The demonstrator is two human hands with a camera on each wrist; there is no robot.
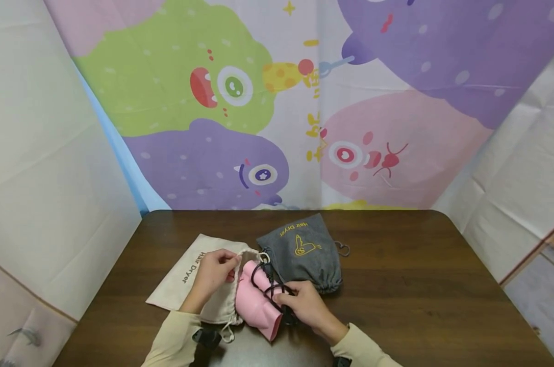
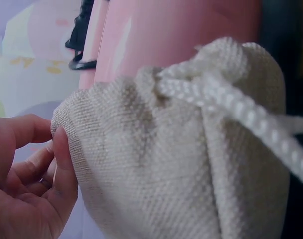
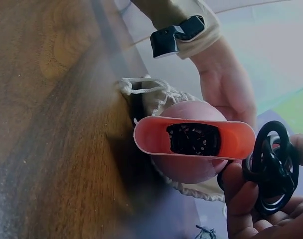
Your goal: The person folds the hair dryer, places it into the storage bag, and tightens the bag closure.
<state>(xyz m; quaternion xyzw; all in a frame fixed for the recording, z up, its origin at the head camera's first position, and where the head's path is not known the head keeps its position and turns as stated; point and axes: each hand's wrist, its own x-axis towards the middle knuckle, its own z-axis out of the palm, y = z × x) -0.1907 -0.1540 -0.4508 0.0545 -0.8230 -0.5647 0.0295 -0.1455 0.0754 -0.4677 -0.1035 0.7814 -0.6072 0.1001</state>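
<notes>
A pink hair dryer (image 1: 254,300) lies at the mouth of a cream drawstring bag (image 1: 190,270) lettered "Hair Dryer". Its flat nozzle (image 3: 146,137) points out toward the front of the table, and its folded handle lies alongside the body. My left hand (image 1: 215,272) pinches the bag's rim between thumb and fingers, as the left wrist view shows up close. Coiled black cord (image 3: 273,169) is gripped in my right hand (image 1: 309,306), right beside the dryer. White drawstring (image 2: 236,104) hangs from the bag's gathered edge.
Behind the dryer to the right lies a grey drawstring bag (image 1: 300,255) with yellow "Hair Dryer" print. Everything rests on a dark brown wooden table (image 1: 410,285). A cartoon-printed cloth (image 1: 304,178) hangs at the back edge, with pale sheets at both sides.
</notes>
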